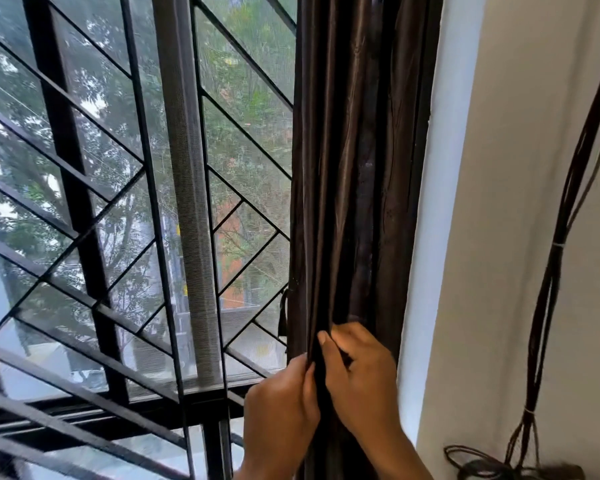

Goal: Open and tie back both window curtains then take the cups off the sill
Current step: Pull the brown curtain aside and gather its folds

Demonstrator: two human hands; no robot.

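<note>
Here, the right-side curtain (354, 174) hung gathered into a narrow bundle against the window frame, just beside the white wall (499, 237). Your left hand (281, 407) had its grip closed on the bundle's outer folds, fingers and thumb pinching the cloth. Your right hand (359, 379) had its grip curled round the neighbouring folds, thumb on top, and the two hands nearly met across the fabric. I judged this to be the tie-back step for this curtain. A short dark strap (283, 315) dangled at the bundle's left edge, beside the grille (66, 168); it may have been the tie, but I could not tell. To do it well, squeeze all the folds into one column, hold it with one hand, pass the tie round with the other, and cinch it snug, since the glossy cloth looked likely to slip. Cups and sill were out of view. Cables (555, 244) hung down the wall. No brand, label or writing could be read.
</note>
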